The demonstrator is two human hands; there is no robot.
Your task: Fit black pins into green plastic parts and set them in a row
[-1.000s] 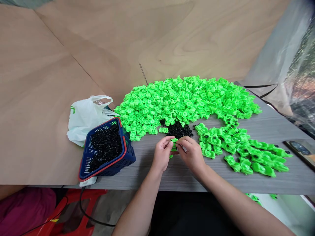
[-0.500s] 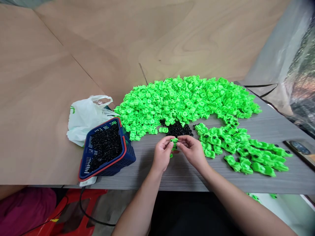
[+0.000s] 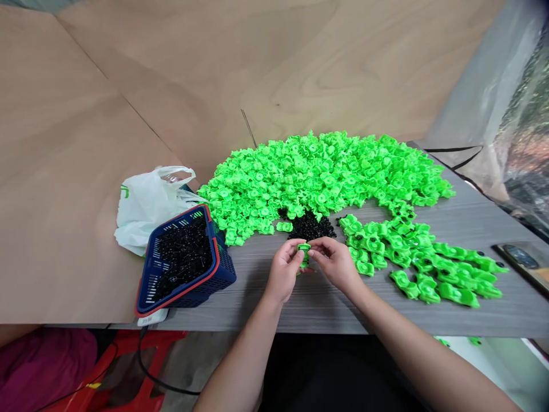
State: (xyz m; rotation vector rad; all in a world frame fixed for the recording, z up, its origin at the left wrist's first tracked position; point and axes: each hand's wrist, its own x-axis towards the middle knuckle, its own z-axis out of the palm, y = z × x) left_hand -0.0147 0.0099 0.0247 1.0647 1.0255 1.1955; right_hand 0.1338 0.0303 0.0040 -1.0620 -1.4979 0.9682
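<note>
Between my left hand [image 3: 283, 268] and my right hand [image 3: 334, 262] is a small bright green plastic part [image 3: 304, 252] with dark bits on it. Thumbs and fingers of both hands pinch it from either side, just above the table. Fingertips cover much of it, so its exact kind is unclear. Right beyond my hands lies a heap of tiny black parts [image 3: 312, 225], with a single green piece [image 3: 284, 227] at its left. A large mound of green plastic pieces [image 3: 326, 171] spreads behind. To the right, green pieces with black parts on them [image 3: 412, 252] lie in rows.
A blue basket [image 3: 223, 274] with a red rim, full of black parts, stands at the left of the grey table [image 3: 266, 309]. Behind it slumps a white plastic bag [image 3: 146, 200]. A flat device [image 3: 521, 257] lies at the right edge. Someone's magenta clothing [image 3: 47, 369] shows lower left.
The green part has turned slightly between my fingers, showing more of its face. Both hands stay in nearly the same place.
</note>
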